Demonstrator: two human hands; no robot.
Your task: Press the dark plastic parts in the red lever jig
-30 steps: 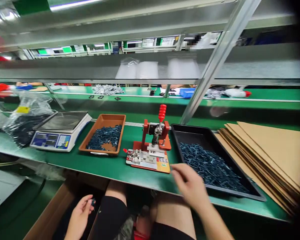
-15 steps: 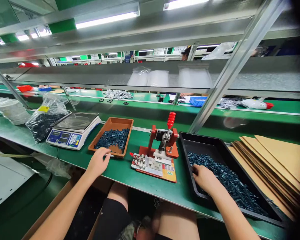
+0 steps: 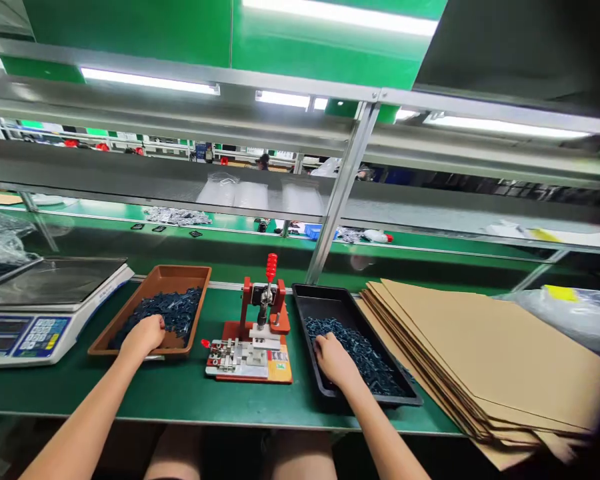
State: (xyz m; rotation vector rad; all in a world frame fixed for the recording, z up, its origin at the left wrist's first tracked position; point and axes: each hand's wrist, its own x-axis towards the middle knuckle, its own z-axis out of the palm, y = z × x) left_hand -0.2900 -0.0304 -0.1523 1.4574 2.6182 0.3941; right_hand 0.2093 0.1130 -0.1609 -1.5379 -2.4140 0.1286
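Note:
My left hand (image 3: 146,335) is over the near part of a brown tray (image 3: 103,338), its fingers curled together beside a heap of small dark blue pieces (image 3: 173,308). Whatever those fingers hold, if anything, is hidden. At the left side of a black tray (image 3: 325,291), my right hand (image 3: 334,360) has its fingertips bent in at the edge of another heap of small dark pieces (image 3: 367,357). What it pinches does not show. Between the trays stands a red hand press (image 3: 260,300) with an upright red handle (image 3: 271,268) and a metal fixture (image 3: 240,357) at its base.
A weighing scale (image 3: 55,327) stands left of the brown tray. Brown cardboard sheets (image 3: 460,347) are stacked to the right. White bags (image 3: 253,195) lie on the shelf behind, and a metal post (image 3: 337,207) rises behind the press. A plastic-wrapped bundle (image 3: 575,313) lies far right.
The view has turned right and shows more cardboard. My left hand has gone from the brown tray's near rim to inside it, fingers closing. My right hand stays at the black tray's left side.

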